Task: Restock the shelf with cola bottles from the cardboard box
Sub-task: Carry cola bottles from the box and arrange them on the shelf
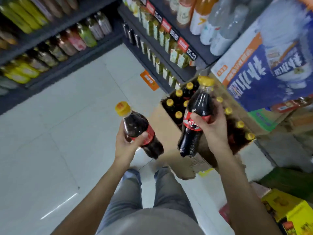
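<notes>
**Over the shop floor: one cola bottle held in each hand**

Above the pale tiled floor (64, 126), two cola bottles are held clear of the box; the left hand (128, 141) is wrapped round the left bottle (140, 131) at its red label, thumb laid across the front, yellow cap tilted up and to the left; the right hand (213, 124) is curled round the right bottle (196, 119) at label height, thumb on the label, fingers hidden behind the body; this bottle is held closer to upright, cap topmost, base hanging over the near edge of the box.

The cardboard box (171, 133) is seen open on the floor just right of the bottles; more yellow-capped cola bottles (178, 99) are stood inside in rows, some hidden behind the right bottle and hand.

Dark shelving (71, 65) is seen to the left and ahead, stocked with mixed drink bottles; blur prevents labels being read; red price tags (183, 44) are fixed along the shelf edges on the right-hand run; an orange sign (149, 80) is seen at the foot of that run.

A stack of blue-and-white printed cartons (264, 68) is placed behind the box; a yellow carton (291, 214) is seen at lower right; grey trousers and shoes are visible between the forearms.
</notes>
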### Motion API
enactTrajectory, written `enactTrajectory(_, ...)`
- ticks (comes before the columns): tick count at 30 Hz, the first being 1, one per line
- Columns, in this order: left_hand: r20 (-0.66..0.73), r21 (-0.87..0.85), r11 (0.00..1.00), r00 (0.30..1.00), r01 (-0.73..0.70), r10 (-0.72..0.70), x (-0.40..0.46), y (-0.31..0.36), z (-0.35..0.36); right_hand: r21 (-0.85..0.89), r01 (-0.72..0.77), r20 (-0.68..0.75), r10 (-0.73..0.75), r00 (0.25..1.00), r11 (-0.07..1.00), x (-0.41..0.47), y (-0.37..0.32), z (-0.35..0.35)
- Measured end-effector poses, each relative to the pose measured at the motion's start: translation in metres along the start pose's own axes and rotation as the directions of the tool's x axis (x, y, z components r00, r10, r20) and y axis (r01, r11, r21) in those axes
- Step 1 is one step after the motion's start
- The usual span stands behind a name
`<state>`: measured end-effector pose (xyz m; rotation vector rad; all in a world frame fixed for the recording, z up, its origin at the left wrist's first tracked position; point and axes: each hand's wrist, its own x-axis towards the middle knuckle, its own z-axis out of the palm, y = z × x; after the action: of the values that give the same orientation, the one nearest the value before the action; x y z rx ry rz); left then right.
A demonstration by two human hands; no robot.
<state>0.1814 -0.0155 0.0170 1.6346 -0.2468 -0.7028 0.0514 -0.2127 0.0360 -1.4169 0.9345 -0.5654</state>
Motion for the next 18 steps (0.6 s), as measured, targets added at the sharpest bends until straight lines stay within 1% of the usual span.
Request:
enactTrajectory(2, -0.097, -0.054, 0.999, 0.995, 0.002, -0.007, -0.002, 0.008, -0.045, -0.100, 0.013, 0.118, -0.001, 0.993, 0.995, 0.000, -0.014, 0.050)
enactTrajectory(4, -0.179, -0.098, 0.995, 0.984, -0.014, -0.004, -0.002, 0.015, -0.095, -0.148, 0.037, 0.227, -0.002, 0.974, 0.988, -0.003, -0.027, 0.104)
enactTrajectory(9, -0.351, -0.206, 0.976, 0.936, -0.078, 0.001, 0.006, 0.026, -0.228, -0.108, 0.082, 0.424, -0.029, 0.905, 0.991, -0.017, -0.049, 0.248)
enactTrajectory(12, -0.387, -0.287, 0.950, 0.922, -0.126, 0.005, 0.015, 0.039, -0.305, -0.112, 0.122, 0.503, -0.050, 0.863, 0.986, -0.029, -0.057, 0.344)
enactTrajectory(15, -0.417, -0.275, 0.947, 0.908, -0.166, 0.038, 0.027, 0.056, -0.380, -0.091, 0.159, 0.583, -0.077, 0.809, 0.983, -0.038, -0.071, 0.439)
enactTrajectory(18, -0.512, -0.253, 0.946, 0.857, -0.204, 0.048, 0.042, 0.072, -0.453, -0.072, 0.234, 0.687, -0.122, 0.716, 0.969, -0.043, -0.094, 0.527)
